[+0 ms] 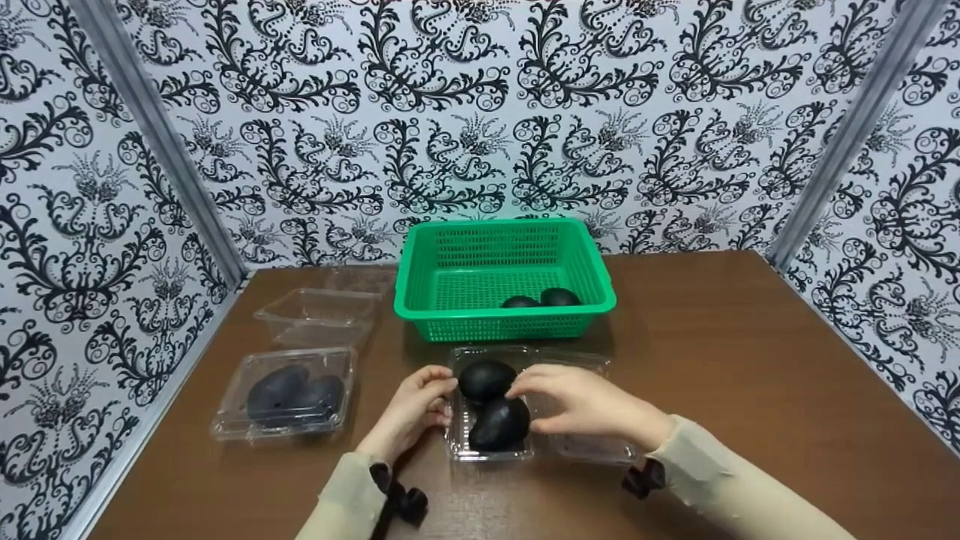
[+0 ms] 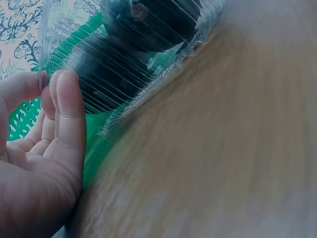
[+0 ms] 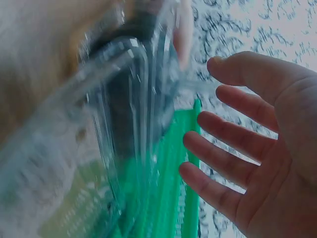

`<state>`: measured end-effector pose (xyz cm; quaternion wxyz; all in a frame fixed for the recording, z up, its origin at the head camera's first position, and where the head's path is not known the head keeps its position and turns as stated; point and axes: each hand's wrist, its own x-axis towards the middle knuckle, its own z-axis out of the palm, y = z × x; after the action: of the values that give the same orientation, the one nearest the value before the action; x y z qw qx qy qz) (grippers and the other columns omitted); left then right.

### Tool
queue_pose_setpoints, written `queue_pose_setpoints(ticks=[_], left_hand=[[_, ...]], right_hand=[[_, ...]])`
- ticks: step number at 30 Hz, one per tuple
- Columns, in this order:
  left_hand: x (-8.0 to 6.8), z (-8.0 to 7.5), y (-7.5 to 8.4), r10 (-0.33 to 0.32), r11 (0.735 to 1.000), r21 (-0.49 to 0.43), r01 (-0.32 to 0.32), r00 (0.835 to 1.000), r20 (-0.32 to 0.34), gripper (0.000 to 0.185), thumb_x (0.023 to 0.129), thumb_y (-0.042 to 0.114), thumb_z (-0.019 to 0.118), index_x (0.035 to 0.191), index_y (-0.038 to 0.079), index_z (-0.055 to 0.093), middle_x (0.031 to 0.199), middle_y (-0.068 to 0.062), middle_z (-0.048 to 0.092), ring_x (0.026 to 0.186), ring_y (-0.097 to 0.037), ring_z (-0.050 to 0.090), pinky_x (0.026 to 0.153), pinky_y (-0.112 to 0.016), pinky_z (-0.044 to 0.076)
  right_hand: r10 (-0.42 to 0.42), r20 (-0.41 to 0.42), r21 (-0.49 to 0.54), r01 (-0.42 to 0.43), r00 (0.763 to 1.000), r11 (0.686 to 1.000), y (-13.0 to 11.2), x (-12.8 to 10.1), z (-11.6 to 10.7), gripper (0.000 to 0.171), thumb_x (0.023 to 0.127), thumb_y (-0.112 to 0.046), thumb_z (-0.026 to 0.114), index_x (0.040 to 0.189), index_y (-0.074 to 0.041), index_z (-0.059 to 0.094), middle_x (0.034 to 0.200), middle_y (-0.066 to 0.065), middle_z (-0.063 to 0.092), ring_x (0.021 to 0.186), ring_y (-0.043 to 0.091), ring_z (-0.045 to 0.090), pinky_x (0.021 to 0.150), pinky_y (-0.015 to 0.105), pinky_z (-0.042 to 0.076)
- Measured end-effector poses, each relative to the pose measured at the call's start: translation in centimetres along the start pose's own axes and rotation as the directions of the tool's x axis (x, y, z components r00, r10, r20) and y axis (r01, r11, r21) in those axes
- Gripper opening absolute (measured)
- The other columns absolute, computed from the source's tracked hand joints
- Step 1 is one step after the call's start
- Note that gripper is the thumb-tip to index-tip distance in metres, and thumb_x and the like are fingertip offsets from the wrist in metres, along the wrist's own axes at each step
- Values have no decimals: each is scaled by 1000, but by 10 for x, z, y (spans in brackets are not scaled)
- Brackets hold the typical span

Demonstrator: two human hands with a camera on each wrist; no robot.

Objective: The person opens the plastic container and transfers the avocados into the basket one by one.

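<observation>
an open clamshell (image 1: 491, 442) with two avocados (image 1: 487, 379) lies near the table's (image 1: 750, 390) front edge. a basket (image 1: 504, 279) stands behind it. a closed clamshell (image 1: 289, 394) lies left.

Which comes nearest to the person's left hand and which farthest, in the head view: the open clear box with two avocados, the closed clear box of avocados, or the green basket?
1. Open clear box: at the left hand, whose fingers touch its left edge.
2. Closed clear box: on the table to the hand's left, apart from it.
3. Green basket: behind, toward the wall.
</observation>
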<state>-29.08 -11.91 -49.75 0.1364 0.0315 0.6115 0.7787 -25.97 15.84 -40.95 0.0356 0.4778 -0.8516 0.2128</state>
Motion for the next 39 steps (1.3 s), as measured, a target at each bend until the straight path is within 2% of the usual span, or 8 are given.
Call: queue_pose_setpoints(ticks=[4, 11, 16, 21, 31, 39], left_hand=[[0, 1, 0, 5, 1000, -1, -5, 1000, -1, 28, 89, 11, 65, 111, 0, 51, 82, -5, 53, 50, -11, 53, 46, -22, 50], [-1, 0, -1, 3, 1000, -10, -3, 1000, 4, 25, 90, 10, 65, 109, 1, 51, 81, -3, 53, 51, -11, 53, 46, -21, 50], [-3, -1, -3, -6, 1000, -8, 6, 1000, 17, 22, 90, 10, 64, 106, 3, 52, 80, -3, 53, 51, -11, 53, 46, -22, 50], [-2, -1, -2, 10, 1000, 1, -10, 1000, 25, 22, 90, 11, 64, 107, 3, 52, 80, -3, 52, 52, -11, 53, 47, -21, 50], [-5, -3, -1, 14, 1000, 19, -15, 1000, 27, 25, 90, 11, 64, 108, 1, 51, 81, -3, 53, 54, -11, 54, 48, -22, 50], [-1, -2, -2, 31, 1000, -4, -31, 998, 53, 24, 91, 12, 64, 108, 3, 51, 81, -2, 54, 55, -11, 55, 49, -22, 51]], right_hand=[[-20, 45, -42, 22, 999, 999, -6, 10, 7, 42, 79, -21, 74, 120, -17, 64, 125, 2, 60, 117, 16, 55, 98, 34, 47], [-19, 127, -127, 35, 992, 991, -11, 21, 17, 43, 78, -22, 75, 119, -19, 65, 123, -5, 60, 116, 12, 54, 96, 32, 48], [-20, 130, -181, 44, 991, 982, -10, 24, 24, 43, 74, -22, 76, 117, -20, 67, 119, -7, 61, 111, 11, 56, 91, 31, 50], [0, 128, -214, 28, 992, 976, -7, 29, 28, 45, 72, -20, 77, 116, -21, 67, 119, -8, 60, 110, 12, 56, 87, 31, 52], [51, 157, -182, -22, 986, 983, -7, 34, 34, 52, 70, -22, 78, 121, -23, 65, 122, -10, 59, 111, 12, 56, 90, 33, 51], [55, 162, -142, -32, 985, 989, -2, 36, 38, 57, 69, -20, 80, 123, -22, 63, 124, -7, 59, 112, 12, 56, 94, 32, 48]])
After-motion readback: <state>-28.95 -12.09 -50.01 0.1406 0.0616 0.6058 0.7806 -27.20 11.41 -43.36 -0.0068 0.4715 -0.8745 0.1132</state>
